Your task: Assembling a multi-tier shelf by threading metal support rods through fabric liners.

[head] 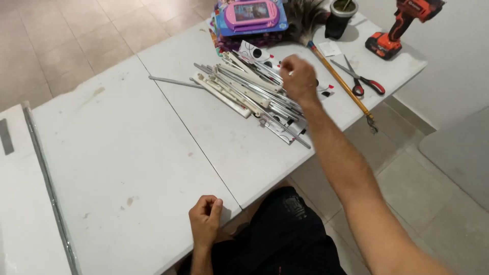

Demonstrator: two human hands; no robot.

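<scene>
A: Where are the hands?

B: The right hand [298,76] is stretched out over the pile of rods and white strips [249,91] at the far side of the worktop [132,153]. Its fingers are curled together; whether they pinch a piece I cannot tell. The left hand [205,219] rests at the near edge, closed in a loose fist on nothing, well apart from the pile.

A: What lies around the pile?

B: One loose rod [175,81] sticks out to its left. Beyond it sits a pink and blue toy box [249,15]. To the right lie a feather duster [331,66], red-handled scissors [361,81] and a red drill [402,25]. A long metal rail [48,188] runs along the left side
</scene>
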